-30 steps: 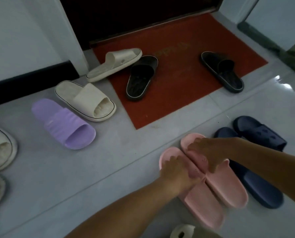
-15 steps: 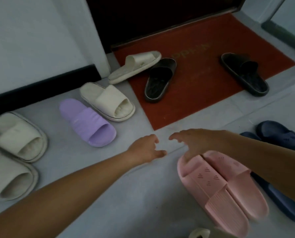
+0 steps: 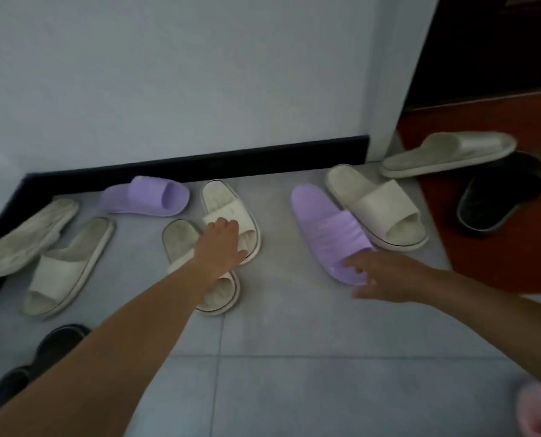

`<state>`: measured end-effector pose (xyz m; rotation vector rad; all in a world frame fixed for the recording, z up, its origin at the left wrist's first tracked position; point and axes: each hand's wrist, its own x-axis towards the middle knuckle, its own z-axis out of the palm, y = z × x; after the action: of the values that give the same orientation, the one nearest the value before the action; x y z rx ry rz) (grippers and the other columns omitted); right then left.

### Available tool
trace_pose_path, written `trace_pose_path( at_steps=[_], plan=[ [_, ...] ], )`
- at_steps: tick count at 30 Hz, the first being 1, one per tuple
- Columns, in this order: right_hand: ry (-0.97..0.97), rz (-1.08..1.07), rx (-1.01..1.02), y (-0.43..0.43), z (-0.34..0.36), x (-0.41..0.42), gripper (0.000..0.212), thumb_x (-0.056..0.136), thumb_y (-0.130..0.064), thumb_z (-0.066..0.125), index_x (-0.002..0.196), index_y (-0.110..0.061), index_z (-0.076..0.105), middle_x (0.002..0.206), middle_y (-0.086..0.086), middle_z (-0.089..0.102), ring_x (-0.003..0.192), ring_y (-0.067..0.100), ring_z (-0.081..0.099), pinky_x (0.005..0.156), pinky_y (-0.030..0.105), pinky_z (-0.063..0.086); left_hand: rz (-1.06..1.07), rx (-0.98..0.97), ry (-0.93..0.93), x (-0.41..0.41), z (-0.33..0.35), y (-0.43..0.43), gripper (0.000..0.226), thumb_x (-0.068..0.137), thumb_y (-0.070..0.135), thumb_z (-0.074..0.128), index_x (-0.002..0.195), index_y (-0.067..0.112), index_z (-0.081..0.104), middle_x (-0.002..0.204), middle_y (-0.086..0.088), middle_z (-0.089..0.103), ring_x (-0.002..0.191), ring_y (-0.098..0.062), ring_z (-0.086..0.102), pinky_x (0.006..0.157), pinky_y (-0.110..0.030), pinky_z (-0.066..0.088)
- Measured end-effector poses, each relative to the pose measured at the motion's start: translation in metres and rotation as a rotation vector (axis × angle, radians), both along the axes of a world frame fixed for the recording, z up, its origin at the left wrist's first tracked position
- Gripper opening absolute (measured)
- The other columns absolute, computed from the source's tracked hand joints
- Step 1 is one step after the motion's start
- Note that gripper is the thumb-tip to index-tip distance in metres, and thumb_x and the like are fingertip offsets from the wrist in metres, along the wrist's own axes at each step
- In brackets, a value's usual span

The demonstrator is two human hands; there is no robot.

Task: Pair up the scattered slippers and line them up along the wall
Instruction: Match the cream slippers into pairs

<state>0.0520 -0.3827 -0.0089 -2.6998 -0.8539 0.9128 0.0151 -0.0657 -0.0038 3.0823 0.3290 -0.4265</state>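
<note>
Head view: the left hand (image 3: 222, 244) reaches out over the grey floor (image 3: 294, 373) and lies on the strap of a cream slipper (image 3: 218, 197) whose heel points toward the wall (image 3: 200, 74). Its fingers are bent over the strap and the thumb sticks out to the right. Whether the grip is actually closed on the strap cannot be told. A second cream slipper (image 3: 181, 238) lies just beside the first, partly under the forearm.

The right hand (image 3: 386, 279) has a spread grip and holds nothing. Its fingertips (image 3: 351, 263) are at the toe opening of a purple slipper (image 3: 326, 228), touching or just above it. The other purple slipper (image 3: 149, 197) lies on its side against the black baseboard (image 3: 200, 159), well apart from its mate.

Just right of the near purple one sits a third cream slipper (image 3: 376, 209). A flatter cream slipper (image 3: 449, 152) rests tilted at the edge of the red mat (image 3: 499, 263), against a black slipper (image 3: 499, 197). At far left two worn cream slippers (image 3: 26, 234) lie side by side near the corner. Dark slippers (image 3: 58, 345) show at lower left, and a pink slipper (image 3: 540, 411) shows at the lower right corner.
</note>
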Motion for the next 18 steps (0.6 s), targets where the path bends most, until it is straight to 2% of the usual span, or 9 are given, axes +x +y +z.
trace_pose_path(
  at_steps=[2, 4, 6, 8, 11, 15, 18],
  plan=[
    [-0.042, 0.013, 0.078, 0.042, -0.003, 0.001, 0.061, 0.08, -0.053, 0.063, 0.134, -0.034, 0.042, 0.131, -0.008, 0.053, 0.112, 0.012, 0.054, 0.086, 0.023, 0.038, 0.063, 0.028, 0.008, -0.005, -0.005, 0.028, 0.075, 0.076, 0.046, 0.069, 0.132, 0.01, 0.036, 0.132, -0.014, 0.041, 0.123, -0.034, 0.041, 0.094, -0.046, 0.045],
    [-0.046, 0.051, 0.127, 0.08, -0.004, -0.002, 0.055, 0.082, -0.05, 0.062, 0.131, -0.03, 0.046, 0.125, -0.003, 0.055, 0.106, 0.015, 0.057, 0.083, 0.024, 0.04, 0.116, 0.057, 0.106, -0.011, -0.013, 0.048, 0.095, 0.071, 0.055, 0.07, 0.141, 0.01, 0.024, 0.138, -0.014, 0.038, 0.128, -0.034, 0.038, 0.097, -0.045, 0.041],
    [-0.044, 0.106, 0.149, 0.113, -0.006, -0.007, 0.054, 0.083, -0.048, 0.061, 0.131, -0.028, 0.047, 0.126, 0.0, 0.052, 0.107, 0.018, 0.058, 0.087, 0.027, 0.042, 0.195, 0.01, 0.204, -0.015, -0.02, 0.061, 0.103, 0.069, 0.06, 0.07, 0.144, 0.012, 0.017, 0.14, -0.011, 0.041, 0.128, -0.032, 0.041, 0.098, -0.044, 0.039],
    [-0.04, 0.136, 0.17, 0.137, -0.01, -0.015, 0.051, 0.085, -0.046, 0.059, 0.131, -0.028, 0.046, 0.129, -0.001, 0.05, 0.11, 0.019, 0.057, 0.09, 0.029, 0.042, 0.233, -0.089, 0.203, -0.013, -0.026, 0.07, 0.091, 0.071, 0.057, 0.07, 0.139, 0.015, 0.026, 0.132, -0.005, 0.052, 0.121, -0.028, 0.051, 0.091, -0.04, 0.04],
    [-0.045, 0.157, 0.2, 0.156, -0.018, -0.029, 0.046, 0.087, -0.044, 0.056, 0.13, -0.029, 0.047, 0.129, -0.003, 0.049, 0.111, 0.016, 0.057, 0.091, 0.027, 0.041, 0.144, -0.056, 0.014, 0.001, -0.028, 0.079, 0.061, 0.081, 0.042, 0.065, 0.124, 0.012, 0.035, 0.113, -0.011, 0.063, 0.105, -0.031, 0.06, 0.076, -0.035, 0.039],
    [-0.013, 0.135, 0.204, 0.152, -0.028, -0.041, 0.043, 0.088, -0.043, 0.054, 0.128, -0.03, 0.048, 0.126, -0.007, 0.05, 0.104, 0.013, 0.059, 0.089, 0.027, 0.043, 0.167, -0.044, -0.07, 0.019, -0.031, 0.088, 0.052, 0.086, 0.025, 0.058, 0.126, 0.011, 0.029, 0.106, -0.016, 0.064, 0.097, -0.037, 0.062, 0.072, -0.038, 0.04],
    [0.001, 0.102, 0.165, 0.135, -0.03, -0.041, 0.041, 0.089, -0.042, 0.053, 0.128, -0.029, 0.049, 0.126, -0.008, 0.05, 0.1, 0.013, 0.06, 0.089, 0.029, 0.046, 0.23, -0.213, 0.026, 0.034, -0.033, 0.091, 0.058, 0.082, 0.019, 0.053, 0.135, 0.023, 0.031, 0.115, -0.01, 0.06, 0.104, -0.033, 0.06, 0.082, -0.039, 0.048]
  ],
)
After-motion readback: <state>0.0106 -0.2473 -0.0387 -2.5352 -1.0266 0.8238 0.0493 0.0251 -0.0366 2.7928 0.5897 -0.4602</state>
